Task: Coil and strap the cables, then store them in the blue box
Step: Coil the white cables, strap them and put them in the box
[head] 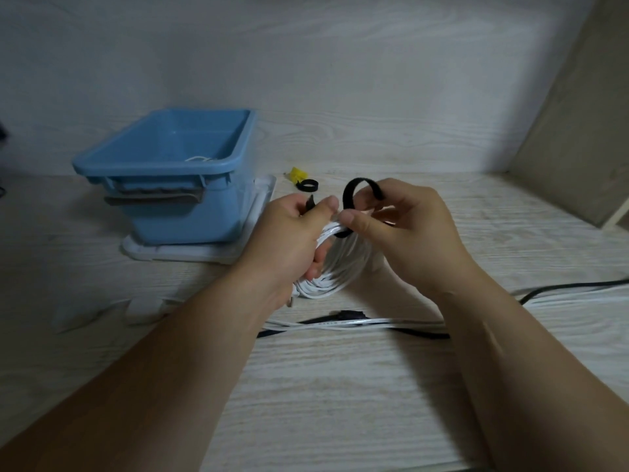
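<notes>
Your left hand [289, 233] is closed around the coiled white flat cable [335, 267], held above the pale wood-grain counter [340, 386] to the right of the blue plastic box [177, 178]. Your right hand [405, 233] pinches the black hook-and-loop strap [350, 195] — looped over the coil's top. Loose white and black cables [357, 323] lie on the counter — nearer you than the box.

Pale wood-grain tabletop [340, 386] meets a matching wood-grain back wall [340, 63], with a beige side panel [578, 131] at right; lighting dim and even.
</notes>
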